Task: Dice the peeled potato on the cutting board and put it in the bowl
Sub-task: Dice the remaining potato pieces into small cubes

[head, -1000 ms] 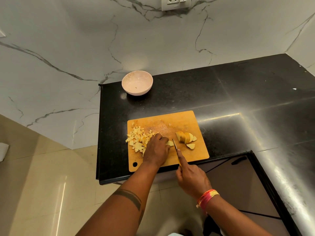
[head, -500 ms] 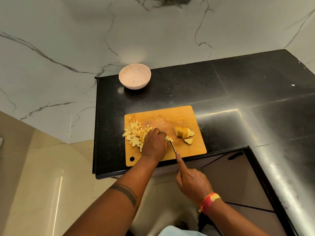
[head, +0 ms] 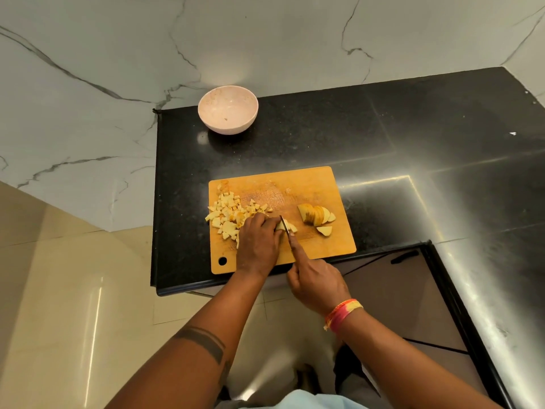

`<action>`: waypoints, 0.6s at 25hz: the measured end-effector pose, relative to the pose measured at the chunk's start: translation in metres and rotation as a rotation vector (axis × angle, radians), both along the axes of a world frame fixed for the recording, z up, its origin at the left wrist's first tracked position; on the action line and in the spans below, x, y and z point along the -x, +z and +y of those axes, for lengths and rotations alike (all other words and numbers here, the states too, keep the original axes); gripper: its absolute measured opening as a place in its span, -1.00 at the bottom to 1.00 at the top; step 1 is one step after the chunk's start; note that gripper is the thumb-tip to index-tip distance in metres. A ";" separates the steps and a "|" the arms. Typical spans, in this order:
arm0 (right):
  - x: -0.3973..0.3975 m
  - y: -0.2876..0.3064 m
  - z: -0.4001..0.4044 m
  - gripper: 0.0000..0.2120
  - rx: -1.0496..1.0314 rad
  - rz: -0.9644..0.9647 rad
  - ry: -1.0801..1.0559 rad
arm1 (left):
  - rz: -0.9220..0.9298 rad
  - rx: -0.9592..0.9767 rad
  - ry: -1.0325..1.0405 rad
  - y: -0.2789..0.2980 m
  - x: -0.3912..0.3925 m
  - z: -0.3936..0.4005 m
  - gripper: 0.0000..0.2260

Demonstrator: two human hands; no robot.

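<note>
The left hand [head: 259, 242] pinned potato slices [head: 287, 226] on the cutting board [head: 312, 184], fingers curled and pressed together beside the knife [head: 283, 224] gripped by the right hand [head: 317, 283]; a slip risked a cut.

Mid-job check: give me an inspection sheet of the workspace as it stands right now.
Surface: black countertop, glossy, with a wooden cutting board near its front edge.
Job's things: diced potato pile on the board's left; potato slices uncut on the right; pink bowl behind, no dice in it.
Clutter: nothing seen.
Grippers: left hand steadies a potato piece; right hand holds the knife.
Cables: nothing seen.
Surroundings: marble wall, tiled floor.
</note>
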State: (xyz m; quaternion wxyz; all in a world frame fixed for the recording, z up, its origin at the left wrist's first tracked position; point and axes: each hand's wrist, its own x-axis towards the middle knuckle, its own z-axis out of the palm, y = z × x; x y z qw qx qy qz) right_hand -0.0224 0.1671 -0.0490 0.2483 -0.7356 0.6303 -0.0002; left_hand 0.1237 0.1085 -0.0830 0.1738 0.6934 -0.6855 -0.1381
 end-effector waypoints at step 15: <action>0.018 0.003 0.027 -0.31 -0.024 -0.029 -0.008 | 0.101 -0.093 0.021 0.009 -0.003 -0.002 -0.69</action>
